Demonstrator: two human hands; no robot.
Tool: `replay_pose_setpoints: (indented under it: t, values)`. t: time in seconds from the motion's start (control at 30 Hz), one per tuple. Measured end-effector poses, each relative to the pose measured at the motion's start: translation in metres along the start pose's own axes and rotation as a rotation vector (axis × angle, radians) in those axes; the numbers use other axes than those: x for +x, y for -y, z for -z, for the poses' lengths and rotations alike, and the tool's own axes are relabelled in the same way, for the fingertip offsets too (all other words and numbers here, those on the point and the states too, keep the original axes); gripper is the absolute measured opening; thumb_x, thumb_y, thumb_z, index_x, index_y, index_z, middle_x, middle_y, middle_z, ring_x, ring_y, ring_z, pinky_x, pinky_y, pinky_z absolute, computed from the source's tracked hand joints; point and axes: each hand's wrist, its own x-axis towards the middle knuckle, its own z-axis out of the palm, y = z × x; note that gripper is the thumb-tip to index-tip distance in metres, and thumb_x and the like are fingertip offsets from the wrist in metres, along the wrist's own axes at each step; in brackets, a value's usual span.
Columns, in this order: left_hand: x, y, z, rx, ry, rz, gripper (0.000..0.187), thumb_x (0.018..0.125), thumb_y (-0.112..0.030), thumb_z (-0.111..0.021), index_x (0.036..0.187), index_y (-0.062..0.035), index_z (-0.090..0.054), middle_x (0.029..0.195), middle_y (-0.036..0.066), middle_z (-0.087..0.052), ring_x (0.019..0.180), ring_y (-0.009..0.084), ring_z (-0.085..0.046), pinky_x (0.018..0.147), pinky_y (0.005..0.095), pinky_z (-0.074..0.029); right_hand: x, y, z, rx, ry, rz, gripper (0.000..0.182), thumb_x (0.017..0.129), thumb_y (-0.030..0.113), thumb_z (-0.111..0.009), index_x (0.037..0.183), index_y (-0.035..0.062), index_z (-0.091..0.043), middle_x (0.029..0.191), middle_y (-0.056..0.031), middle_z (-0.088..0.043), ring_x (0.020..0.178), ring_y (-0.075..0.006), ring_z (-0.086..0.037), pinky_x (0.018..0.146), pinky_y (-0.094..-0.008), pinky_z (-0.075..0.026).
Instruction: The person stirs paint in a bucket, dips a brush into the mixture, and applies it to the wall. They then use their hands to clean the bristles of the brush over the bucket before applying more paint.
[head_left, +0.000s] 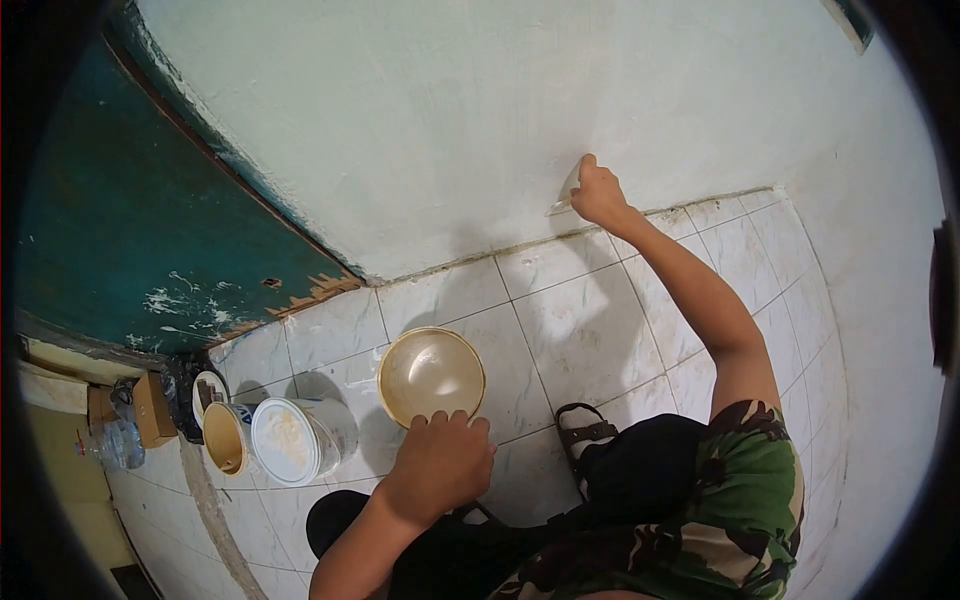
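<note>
My right hand (600,195) is closed around a putty knife (560,207), whose pale blade lies against the lower part of the white wall (470,120). Most of its handle is hidden by my fingers. Nearer to me, my left hand (438,462) is curled over the near rim of a round cream bucket (430,372). A pale, shiny surface shows inside that bucket, which is over the tiled floor by my feet.
Left of the bucket are a white lidded pail (288,440) and an open yellowish tub (227,440). A green door (130,210) with a splintered lower edge borders the wall. Beyond the pails stand a cardboard box (155,410) and plastic bottles (120,445).
</note>
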Motion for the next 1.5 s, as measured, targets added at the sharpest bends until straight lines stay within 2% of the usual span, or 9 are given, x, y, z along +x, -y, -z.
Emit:
replay_pose_setpoints:
  t: [0.13, 0.2, 0.3, 0.63, 0.8, 1.23, 1.3, 1.43, 1.5]
  values:
    - [0.000, 0.002, -0.002, 0.004, -0.001, -0.007, 0.024, 0.090, -0.025, -0.058, 0.091, -0.0021, -0.064, 0.081, 0.016, -0.064, 0.079, 0.0346, -0.065, 0.076, 0.0452, -0.051, 0.003, -0.003, 0.001, -0.021, 0.001, 0.001, 0.037, 0.076, 0.004, -0.066, 0.103, -0.0104, -0.044, 0.091, -0.0354, -0.063, 0.090, -0.0490, -0.064, 0.080, -0.0516, -0.053]
    - [0.000, 0.002, -0.001, 0.000, 0.007, -0.008, 0.024, 0.090, -0.025, -0.058, 0.091, -0.0019, -0.064, 0.081, 0.016, -0.064, 0.079, 0.0342, -0.065, 0.076, 0.0449, -0.051, 0.004, -0.002, 0.006, -0.085, 0.082, -0.027, 0.038, 0.080, 0.013, -0.072, 0.101, -0.0060, -0.048, 0.094, -0.0288, -0.065, 0.094, -0.0446, -0.064, 0.081, -0.0490, -0.052]
    - [0.001, 0.002, -0.002, 0.006, 0.000, -0.003, 0.024, 0.090, -0.025, -0.058, 0.090, -0.0017, -0.064, 0.080, 0.016, -0.064, 0.079, 0.0339, -0.065, 0.076, 0.0448, -0.051, 0.003, 0.000, 0.019, -0.160, 0.234, -0.041, 0.042, 0.081, 0.020, -0.073, 0.105, -0.0065, -0.051, 0.100, -0.0285, -0.065, 0.100, -0.0430, -0.064, 0.086, -0.0464, -0.053]
    - [0.002, 0.000, -0.001, -0.001, 0.005, 0.002, 0.024, 0.090, -0.025, -0.058, 0.088, -0.0020, -0.064, 0.079, 0.016, -0.063, 0.078, 0.0335, -0.065, 0.076, 0.0444, -0.050, -0.015, -0.011, 0.029, -0.261, 0.324, -0.012, 0.028, 0.075, 0.007, -0.065, 0.099, -0.0071, -0.060, 0.102, -0.0287, -0.066, 0.102, -0.0408, -0.064, 0.087, -0.0439, -0.053]
    - [0.001, -0.001, -0.001, 0.019, 0.011, 0.005, 0.024, 0.090, -0.025, -0.058, 0.088, -0.0024, -0.064, 0.080, 0.016, -0.063, 0.078, 0.0344, -0.065, 0.076, 0.0443, -0.050, -0.017, -0.026, 0.041, -0.252, 0.389, -0.142, 0.025, 0.075, 0.008, -0.065, 0.094, -0.0073, -0.063, 0.099, -0.0289, -0.066, 0.099, -0.0415, -0.065, 0.085, -0.0444, -0.054]
    - [0.005, -0.004, 0.000, 0.006, 0.044, 0.009, 0.026, 0.090, -0.026, -0.058, 0.088, -0.0011, -0.063, 0.082, 0.018, -0.064, 0.078, 0.0367, -0.065, 0.075, 0.0457, -0.050, 0.015, -0.036, 0.060, -0.181, 0.146, -0.081, 0.024, 0.076, 0.006, -0.060, 0.096, -0.0062, -0.063, 0.102, -0.0290, -0.065, 0.102, -0.0415, -0.063, 0.088, -0.0454, -0.052]
    - [0.006, -0.003, -0.003, 0.012, 0.040, 0.023, 0.026, 0.089, -0.028, -0.061, 0.084, -0.0031, -0.066, 0.082, 0.014, -0.064, 0.081, 0.0310, -0.064, 0.074, 0.0455, -0.048, 0.020, -0.036, 0.072, -0.172, 0.090, -0.048, 0.023, 0.075, 0.005, -0.060, 0.094, -0.0065, -0.063, 0.101, -0.0289, -0.066, 0.100, -0.0422, -0.064, 0.087, -0.0458, -0.052]
    - [0.007, -0.003, -0.001, 0.021, 0.036, 0.017, 0.026, 0.088, -0.028, -0.061, 0.084, -0.0032, -0.066, 0.081, 0.014, -0.064, 0.080, 0.0309, -0.064, 0.073, 0.0451, -0.048, 0.032, -0.030, 0.108, -0.194, 0.058, 0.006, 0.020, 0.073, 0.005, -0.059, 0.089, -0.0062, -0.065, 0.095, -0.0290, -0.067, 0.093, -0.0435, -0.065, 0.082, -0.0458, -0.053]
    - [0.008, -0.003, 0.002, 0.005, 0.052, -0.007, 0.026, 0.091, -0.026, -0.058, 0.089, -0.0008, -0.063, 0.081, 0.019, -0.064, 0.077, 0.0374, -0.065, 0.073, 0.0457, -0.051, 0.031, -0.024, 0.130, -0.176, 0.040, 0.010, 0.019, 0.073, 0.007, -0.063, 0.088, -0.0050, -0.067, 0.091, -0.0263, -0.068, 0.088, -0.0397, -0.067, 0.078, -0.0430, -0.053]
